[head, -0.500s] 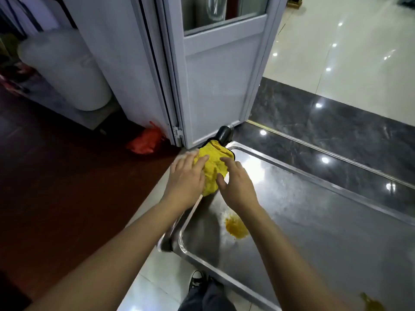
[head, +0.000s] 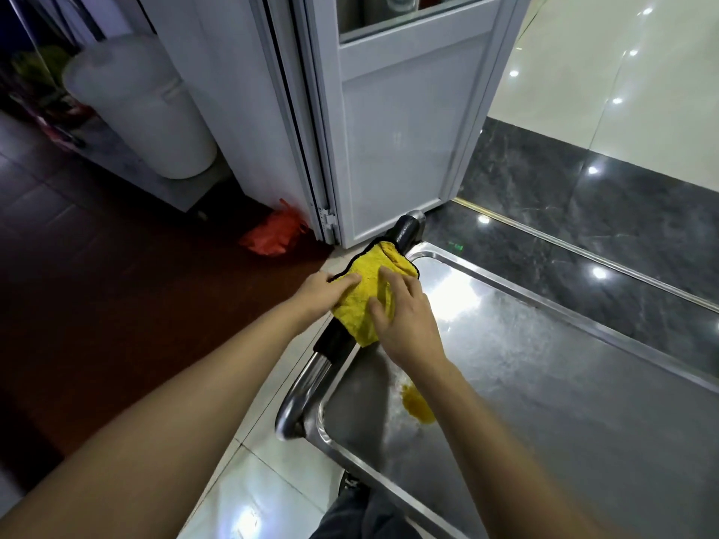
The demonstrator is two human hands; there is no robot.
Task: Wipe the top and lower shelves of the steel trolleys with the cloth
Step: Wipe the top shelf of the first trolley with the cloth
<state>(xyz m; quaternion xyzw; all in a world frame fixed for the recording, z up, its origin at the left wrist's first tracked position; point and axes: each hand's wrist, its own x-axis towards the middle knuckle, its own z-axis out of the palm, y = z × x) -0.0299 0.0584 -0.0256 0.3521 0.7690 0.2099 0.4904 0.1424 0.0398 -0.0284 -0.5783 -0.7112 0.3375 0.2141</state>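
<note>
A yellow cloth (head: pixel 369 289) with a dark hem is draped over the trolley's push handle (head: pixel 406 229), a steel bar with a black grip. My left hand (head: pixel 325 291) presses on the cloth's left side and my right hand (head: pixel 404 317) lies on its right side, fingers spread over it. The steel trolley's top shelf (head: pixel 544 383) fills the lower right, shiny, with a raised rim. A yellow stain (head: pixel 418 406) sits on the shelf just below my right wrist.
A white door frame and panel (head: pixel 397 149) stands right behind the handle. A red plastic bag (head: pixel 272 235) lies on the dark red floor at its base. A white bucket (head: pixel 144 110) stands at the left. My shoe and trouser leg (head: pixel 362 503) show beneath the trolley's edge.
The view has shifted, so more of the handle shows. Both hands have slid along the handle with the cloth, which now lies flatter and more spread over the grip.
</note>
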